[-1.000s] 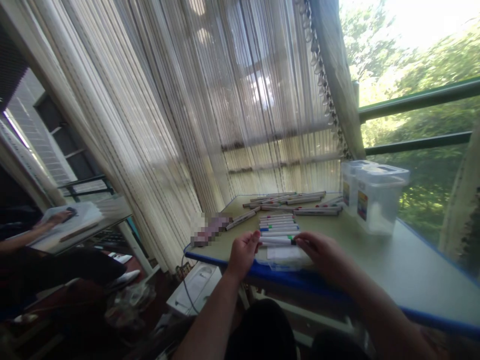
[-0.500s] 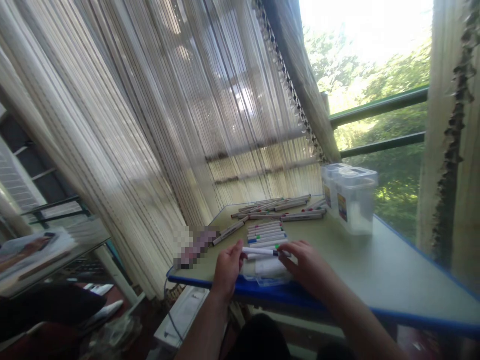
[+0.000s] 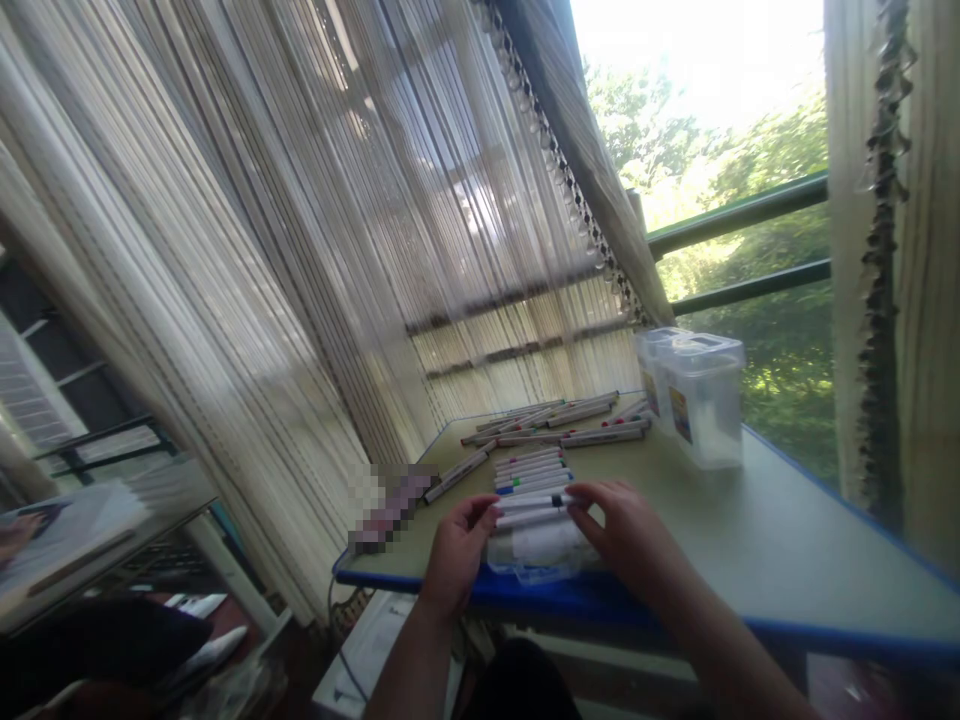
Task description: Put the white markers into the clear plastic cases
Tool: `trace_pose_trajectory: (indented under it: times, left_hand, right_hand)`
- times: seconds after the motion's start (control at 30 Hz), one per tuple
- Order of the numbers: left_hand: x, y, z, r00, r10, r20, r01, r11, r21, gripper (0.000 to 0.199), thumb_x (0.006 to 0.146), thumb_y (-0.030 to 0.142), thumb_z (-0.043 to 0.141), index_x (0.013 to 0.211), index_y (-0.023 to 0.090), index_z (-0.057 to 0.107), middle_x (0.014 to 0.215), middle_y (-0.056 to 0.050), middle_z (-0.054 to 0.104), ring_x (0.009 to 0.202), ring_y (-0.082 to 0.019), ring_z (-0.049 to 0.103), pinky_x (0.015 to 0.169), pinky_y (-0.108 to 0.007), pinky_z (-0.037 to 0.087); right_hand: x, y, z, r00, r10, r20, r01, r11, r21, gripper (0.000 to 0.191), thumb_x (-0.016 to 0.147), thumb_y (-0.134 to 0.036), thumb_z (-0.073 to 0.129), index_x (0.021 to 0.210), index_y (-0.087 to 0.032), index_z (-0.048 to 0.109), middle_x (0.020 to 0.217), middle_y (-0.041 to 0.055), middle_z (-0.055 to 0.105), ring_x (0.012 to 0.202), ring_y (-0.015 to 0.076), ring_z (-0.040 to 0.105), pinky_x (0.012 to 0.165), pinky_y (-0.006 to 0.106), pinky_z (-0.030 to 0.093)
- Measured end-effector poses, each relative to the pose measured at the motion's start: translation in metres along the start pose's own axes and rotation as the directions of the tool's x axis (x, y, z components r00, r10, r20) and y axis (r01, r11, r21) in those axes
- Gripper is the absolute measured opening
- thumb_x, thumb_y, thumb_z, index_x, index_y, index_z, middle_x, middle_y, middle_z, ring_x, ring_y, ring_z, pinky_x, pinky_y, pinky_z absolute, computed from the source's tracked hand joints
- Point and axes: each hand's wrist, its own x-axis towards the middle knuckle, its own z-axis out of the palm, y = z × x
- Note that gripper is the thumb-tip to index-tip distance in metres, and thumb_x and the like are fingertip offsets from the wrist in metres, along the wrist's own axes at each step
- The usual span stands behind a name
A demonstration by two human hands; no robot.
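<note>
One other person's hand [image 3: 26, 530] shows at the far left, blurred, over a side table [image 3: 90, 555], well apart from my left hand [image 3: 452, 558]. Nearer, beyond and left of my left hand, a pinkish thing [image 3: 394, 510] lies pixelated on the bench [image 3: 772, 540]. A white box [image 3: 367, 650] sits lower down, left of my left forearm.

My left hand has its thumb and fingers pinched on the left end of a white marker [image 3: 529, 515]. Just beyond the marker, a row of markers [image 3: 531, 467] lies side by side; I can't tell if the nearest one touches it. Past the row and both hands is a loose pile of markers [image 3: 566, 420], some crossing. Between my hands, on the near edge of the bench, I see a clear tray [image 3: 544, 573] with something white in it.

My right hand [image 3: 621, 522] is closed by thumb and fingers on the marker's right end, by its black part. Beyond and right of that hand stand two clear tubs [image 3: 716, 410], close together, with coloured labels.
</note>
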Motion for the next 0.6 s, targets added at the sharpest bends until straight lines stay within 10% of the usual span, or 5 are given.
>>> trace_pose_trajectory:
  times: [0.6]
  left_hand:
    - [0.0028,-0.0058,-0.0046,0.995,0.074,-0.064,-0.050,0.946,0.320,0.032,0.066,0.042,0.068,0.082,0.014,0.069,0.063,0.001,0.060,0.059,-0.013,0.052,0.056,-0.023,0.040]
  right_hand:
    - [0.0021,-0.0023,0.0006,0.998,0.064,0.004,-0.064,0.992,-0.111,0.018,0.085,-0.023,0.050,0.088,-0.022,0.068,0.087,0.0049,0.071,0.088,0.0242,0.056,0.079,0.034,0.042]
